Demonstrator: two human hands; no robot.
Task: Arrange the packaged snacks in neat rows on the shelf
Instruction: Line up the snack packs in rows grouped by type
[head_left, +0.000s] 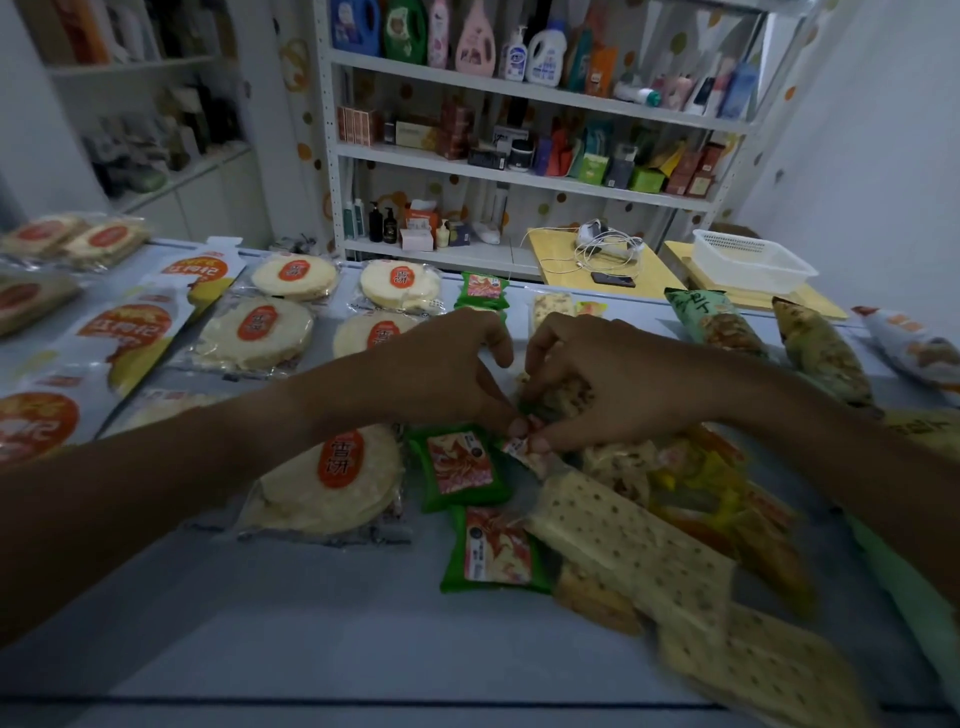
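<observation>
Both hands meet over the middle of the pale blue tabletop (311, 623), working on one small snack packet (525, 448) with a red-and-white wrapper. The left hand (441, 369) comes in from 8 o'clock and the right hand (618, 384) from 4 o'clock; each grip is narrow, fingertips pinched on the little packet between them, which sits just above the jumbled pile at the centre.

The sorting looks roughly half done. Toward 10 and 11 o'clock the round rice-cracker packs (293, 275) already lie in tidy rows, with the large orange-labelled bags (124, 327) ranked beside them at 9 o'clock. One more round pack (332, 478) lies near the left wrist. At 6 o'clock from the hands, two green packets (457, 467) lie one behind the other, apparently a started column, with a third green packet (480, 291) far off at 12 o'clock. From 4 to 5 o'clock the dotted cracker packs (623, 540) and yellow-orange wrappers (717, 499) are heaped and overlapping, unsorted.

The step in hand seems to be picking the small packet clear of the heap. The next move probably calls for lifting it free without dragging its neighbours, then laying it square in a row of its own kind, edges in line with what is already set.
</observation>
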